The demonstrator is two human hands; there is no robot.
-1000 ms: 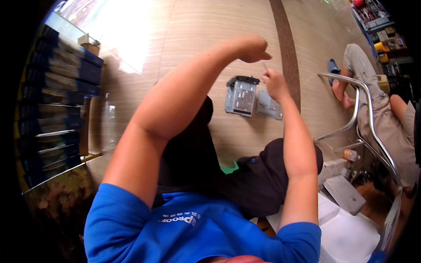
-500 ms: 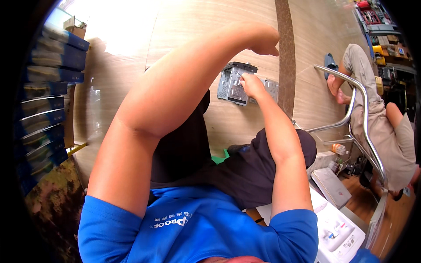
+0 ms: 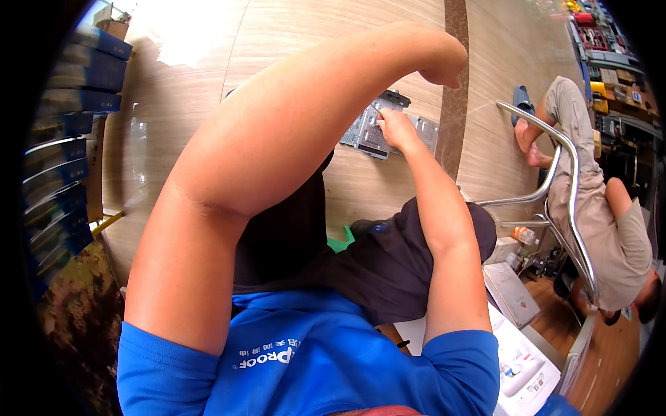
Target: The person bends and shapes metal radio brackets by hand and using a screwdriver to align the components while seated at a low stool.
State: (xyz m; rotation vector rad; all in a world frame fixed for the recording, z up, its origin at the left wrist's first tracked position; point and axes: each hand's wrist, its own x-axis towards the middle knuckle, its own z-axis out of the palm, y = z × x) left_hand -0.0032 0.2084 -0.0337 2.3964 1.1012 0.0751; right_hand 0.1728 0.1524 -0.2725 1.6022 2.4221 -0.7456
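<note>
A grey metal electronics unit (image 3: 374, 136) with a dark strip along its far edge lies on the floor ahead of me. My right hand (image 3: 397, 129) is over it with fingers closed in a pinch. A thin, pale sliver shows by those fingertips, too small to name. Beside the unit, to the right, rests a flat perforated metal plate (image 3: 426, 134). My left forearm arches across and hides part of the unit. Beyond it, my left hand (image 3: 442, 64) hangs bent at the wrist, its fingers mostly hidden.
Stacked blue boxes (image 3: 66, 139) stand at the left. On the right, a bent chrome tube frame (image 3: 573, 163) rises near a person (image 3: 603, 229) in beige clothes. A white open box (image 3: 520, 367) is at lower right, with a green object (image 3: 340, 240) by my legs.
My left arm has shifted right and covers more of the unit's far side. My right hand stays pinched over the unit. The view has shifted slightly.
</note>
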